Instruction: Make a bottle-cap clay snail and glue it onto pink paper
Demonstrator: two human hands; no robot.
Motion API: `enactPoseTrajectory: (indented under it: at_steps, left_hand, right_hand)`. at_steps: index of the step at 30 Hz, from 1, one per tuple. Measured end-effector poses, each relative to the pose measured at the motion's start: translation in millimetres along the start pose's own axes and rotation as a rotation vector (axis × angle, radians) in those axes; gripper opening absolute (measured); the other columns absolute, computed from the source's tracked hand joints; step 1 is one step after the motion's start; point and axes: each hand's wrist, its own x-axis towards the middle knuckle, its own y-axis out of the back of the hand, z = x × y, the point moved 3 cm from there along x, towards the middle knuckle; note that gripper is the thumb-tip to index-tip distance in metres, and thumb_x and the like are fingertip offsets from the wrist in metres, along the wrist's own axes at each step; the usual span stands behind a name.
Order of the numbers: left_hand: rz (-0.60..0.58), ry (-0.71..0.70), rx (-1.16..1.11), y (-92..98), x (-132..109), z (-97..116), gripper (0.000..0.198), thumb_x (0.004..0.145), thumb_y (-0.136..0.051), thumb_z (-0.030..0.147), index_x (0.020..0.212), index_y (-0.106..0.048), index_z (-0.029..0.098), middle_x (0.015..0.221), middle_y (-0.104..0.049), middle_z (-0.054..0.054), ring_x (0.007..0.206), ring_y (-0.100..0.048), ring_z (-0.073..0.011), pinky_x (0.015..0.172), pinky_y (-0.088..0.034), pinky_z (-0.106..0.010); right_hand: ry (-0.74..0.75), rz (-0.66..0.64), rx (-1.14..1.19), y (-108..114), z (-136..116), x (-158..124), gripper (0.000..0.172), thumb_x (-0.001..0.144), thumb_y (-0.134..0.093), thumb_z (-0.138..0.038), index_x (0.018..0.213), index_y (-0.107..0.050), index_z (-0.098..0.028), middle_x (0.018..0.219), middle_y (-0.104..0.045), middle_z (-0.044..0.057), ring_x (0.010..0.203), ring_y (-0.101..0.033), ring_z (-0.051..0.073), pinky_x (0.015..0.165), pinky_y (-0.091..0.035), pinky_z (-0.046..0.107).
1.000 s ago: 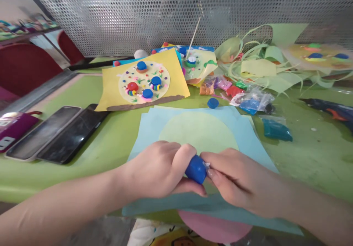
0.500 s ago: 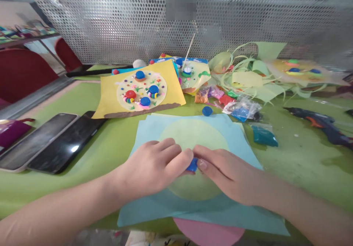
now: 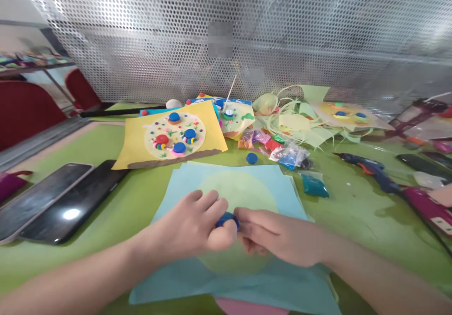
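Note:
Over the blue paper sheets [image 3: 176,188] with a pale green circle [image 3: 243,183], my two hands meet. My left hand [image 3: 203,223] is closed around a blue bottle cap [image 3: 226,217], its thumb across the near side. At the cap's right edge, my right hand [image 3: 282,235] pinches with its fingertips; these partly hide the cap. A second blue bottle cap [image 3: 252,158] lies on the green table just beyond the sheets.
A yellow card with decorated caps [image 3: 134,138] lies at the back left, phones [image 3: 70,204] nearer. Clay packets [image 3: 289,155], a teal packet [image 3: 314,185] and paper scraps [image 3: 296,123] lie at the right. A glue gun [image 3: 370,169] is farther right, near another person's hand [image 3: 441,195].
The blue cap has turned between my hands, and more of its round face shows. My right fingers have shifted along its edge. The camera view has tilted up and turned right.

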Motion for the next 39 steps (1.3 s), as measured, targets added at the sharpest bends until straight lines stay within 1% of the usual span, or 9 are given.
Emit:
enactPoseTrajectory:
  at_steps: [5,10,13,16,21,28,32,36,39]
  left_hand:
    - [0.018,0.002,0.026,2.1,3,1,0.034,0.065,-0.043,0.000,0.083,-0.029,0.025,0.059,-0.034,0.006,0.048,-0.034,-0.0131,0.044,-0.019,-0.027]
    - [0.047,0.036,-0.039,6.1,7,2,0.034,0.062,-0.043,0.000,0.079,-0.028,0.025,0.056,-0.036,0.007,0.046,-0.033,-0.0132,0.044,-0.018,-0.028]
    - [0.065,0.094,-0.176,13.9,11,1,0.032,0.062,-0.040,0.000,0.076,-0.025,0.025,0.053,-0.039,0.006,0.045,-0.034,-0.0138,0.043,-0.022,-0.027]
    - [0.022,0.182,-0.346,18.9,14,0,0.031,0.059,-0.035,0.000,0.072,-0.023,0.025,0.048,-0.036,0.006,0.044,-0.035,-0.0147,0.042,-0.029,-0.026]
    - [-0.009,0.247,-0.422,15.6,13,0,0.032,0.058,-0.035,-0.001,0.071,-0.021,0.025,0.048,-0.033,0.006,0.043,-0.030,-0.0150,0.041,-0.028,-0.027]
    - [-0.065,0.241,-0.499,12.4,10,0,0.030,0.055,-0.036,0.003,0.072,-0.024,0.025,0.051,-0.031,0.006,0.045,-0.023,-0.0152,0.041,-0.023,-0.028]
    - [-0.075,0.216,-0.534,14.6,10,-1,0.031,0.054,-0.035,0.002,0.070,-0.022,0.025,0.051,-0.030,0.005,0.046,-0.021,-0.0152,0.042,-0.020,-0.029]
    - [-0.074,0.212,-0.518,16.8,10,-1,0.029,0.053,-0.035,0.004,0.068,-0.020,0.025,0.051,-0.029,0.005,0.047,-0.020,-0.0154,0.043,-0.016,-0.030]
    - [-0.049,0.182,-0.475,17.4,7,2,0.027,0.054,-0.036,0.006,0.067,-0.019,0.024,0.054,-0.029,0.004,0.050,-0.019,-0.0154,0.044,-0.014,-0.031]
  right_hand:
    - [0.016,0.049,-0.059,-1,-1,-3,0.020,0.094,-0.027,-0.025,0.078,-0.039,-0.020,0.066,-0.040,-0.006,0.059,-0.038,0.009,0.058,-0.035,0.022]
    - [0.063,0.123,-0.075,-4,3,-4,0.019,0.092,-0.027,-0.017,0.074,-0.033,-0.021,0.062,-0.030,-0.007,0.052,-0.026,0.008,0.047,-0.026,0.021]
    - [0.084,0.080,-0.077,-6,-1,-8,0.021,0.092,-0.028,-0.017,0.071,-0.032,-0.021,0.060,-0.032,-0.007,0.053,-0.029,0.008,0.050,-0.029,0.021]
    - [0.075,0.002,-0.049,-8,-6,-13,0.026,0.095,-0.026,-0.025,0.070,-0.032,-0.021,0.060,-0.034,-0.007,0.053,-0.032,0.008,0.051,-0.031,0.021]
    - [0.012,0.023,-0.122,-7,-5,-15,0.026,0.095,-0.027,-0.033,0.074,-0.036,-0.022,0.062,-0.038,-0.006,0.053,-0.034,0.009,0.048,-0.028,0.023]
    - [-0.081,-0.133,0.035,-6,-12,-11,0.024,0.097,-0.024,-0.028,0.077,-0.036,-0.020,0.067,-0.044,-0.005,0.059,-0.041,0.007,0.060,-0.037,0.020]
    - [-0.031,-0.123,0.036,-11,-7,-10,0.024,0.096,-0.026,-0.031,0.076,-0.036,-0.020,0.064,-0.044,-0.006,0.054,-0.038,0.006,0.056,-0.036,0.019]
    - [-0.028,-0.097,0.073,-15,-2,-11,0.025,0.096,-0.024,-0.031,0.080,-0.039,-0.020,0.064,-0.043,-0.006,0.055,-0.038,0.006,0.057,-0.037,0.019]
    - [-0.059,-0.089,0.003,-15,-2,-12,0.023,0.095,-0.026,-0.030,0.081,-0.042,-0.020,0.063,-0.042,-0.006,0.053,-0.037,0.007,0.052,-0.034,0.020]
